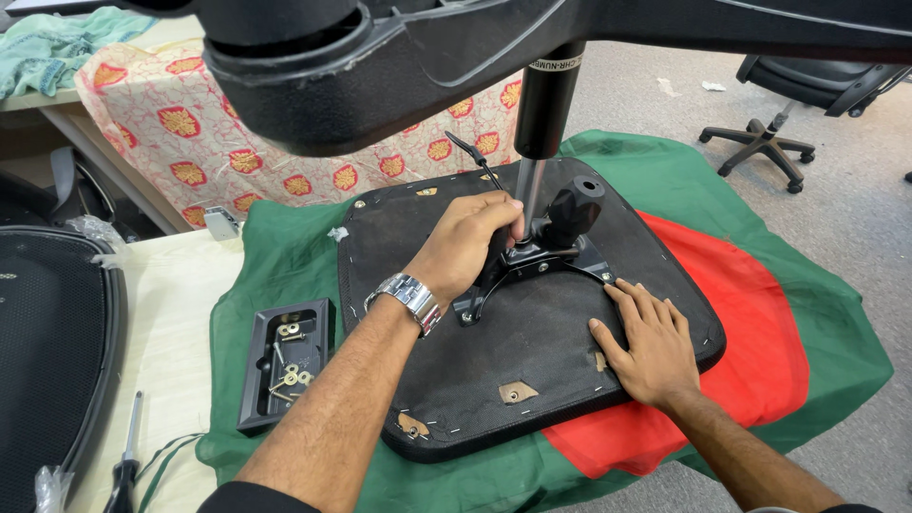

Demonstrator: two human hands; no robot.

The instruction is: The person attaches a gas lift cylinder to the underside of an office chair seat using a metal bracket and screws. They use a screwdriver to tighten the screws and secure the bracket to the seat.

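An upturned black chair seat (494, 342) lies on a green and red cloth (760, 313). A black metal mechanism (560, 252) is mounted at its middle, with a gas-lift column (541, 123) standing up from it into a black star base (399, 57) close to the camera. My left hand (470, 242), with a metal watch on its wrist, is closed around the bottom of the column at the mechanism. My right hand (646, 342) lies flat, fingers apart, on the seat's underside to the right of the mechanism.
A black tray (285, 366) with several screws and washers sits left of the seat. A screwdriver (125, 456) and a mesh chair back (47, 351) lie at the far left. A patterned cloth (237, 142) hangs behind. Another office chair (798, 104) stands at the upper right.
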